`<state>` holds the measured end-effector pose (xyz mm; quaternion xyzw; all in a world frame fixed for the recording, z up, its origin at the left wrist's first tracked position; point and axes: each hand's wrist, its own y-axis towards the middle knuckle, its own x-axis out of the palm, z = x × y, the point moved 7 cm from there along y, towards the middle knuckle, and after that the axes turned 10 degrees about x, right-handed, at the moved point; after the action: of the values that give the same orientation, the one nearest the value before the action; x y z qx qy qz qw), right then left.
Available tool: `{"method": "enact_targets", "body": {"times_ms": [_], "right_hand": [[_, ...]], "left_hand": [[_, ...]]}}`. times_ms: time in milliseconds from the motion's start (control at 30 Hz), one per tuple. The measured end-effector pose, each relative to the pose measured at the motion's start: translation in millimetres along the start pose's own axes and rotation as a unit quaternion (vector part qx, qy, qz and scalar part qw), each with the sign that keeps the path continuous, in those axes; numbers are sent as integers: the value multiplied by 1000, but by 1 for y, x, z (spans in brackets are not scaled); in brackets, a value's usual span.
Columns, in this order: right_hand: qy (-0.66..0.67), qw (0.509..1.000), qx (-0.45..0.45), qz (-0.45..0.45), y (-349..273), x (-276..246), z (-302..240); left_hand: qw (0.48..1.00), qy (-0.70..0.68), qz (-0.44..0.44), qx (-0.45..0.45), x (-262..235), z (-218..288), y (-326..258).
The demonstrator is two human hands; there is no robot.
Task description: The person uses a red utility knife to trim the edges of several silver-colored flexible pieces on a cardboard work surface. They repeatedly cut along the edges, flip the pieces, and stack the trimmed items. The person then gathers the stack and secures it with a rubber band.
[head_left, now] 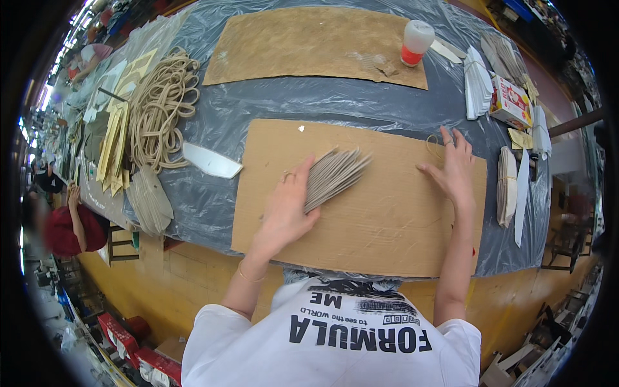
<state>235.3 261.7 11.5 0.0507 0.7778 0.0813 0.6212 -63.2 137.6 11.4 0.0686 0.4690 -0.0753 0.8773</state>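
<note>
A fanned stack of thin grey-beige cut pieces [336, 177] rests over a sheet of brown cardboard [361, 238]. My left hand [288, 206] grips the stack from its left side, thumb at the lower edge and fingers along the top. Toward the cardboard's right end, my right hand [454, 166] has its fingers spread and holds nothing I can see. Between its thumb and fingers lies a thin yellowish rubber band [434, 146]; whether a finger touches it I cannot tell.
Clear plastic covers the table. A second cardboard sheet [309, 45] carries a white-and-red bottle [416, 44] at the far side. Coiled beige cord [164, 106] and a white template [211, 160] lie left. Bundled pieces [506, 184] and a small box [511, 102] sit right.
</note>
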Motion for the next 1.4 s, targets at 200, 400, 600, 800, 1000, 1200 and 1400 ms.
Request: {"method": "enact_targets", "body": {"times_ms": [200,400,600,800,1000,1200,1400], "right_hand": [[411,889,-40,-199,-24,40,-93],[363,911,-123,-152,-78,68,-187],[416,880,-156,-168,-66,73,-195],[425,887,-159,-82,-56,71,-192],[340,922,-132,-132,-46,74,-202],[565,822,-1,-65,-46,73,-185],[438,892,-85,-74,-52,74,-195]], "left_hand": [[997,71,5,9,-7,1,0],[998,50,19,24,-8,2,5],[999,40,8,-18,-5,-5,-1],[995,-3,62,-77,-23,-15,-10],[993,100,-12,-62,-23,-35,-34],[995,86,32,-44,-38,-50,-28],[994,92,24,-50,-32,-40,-26]]}}
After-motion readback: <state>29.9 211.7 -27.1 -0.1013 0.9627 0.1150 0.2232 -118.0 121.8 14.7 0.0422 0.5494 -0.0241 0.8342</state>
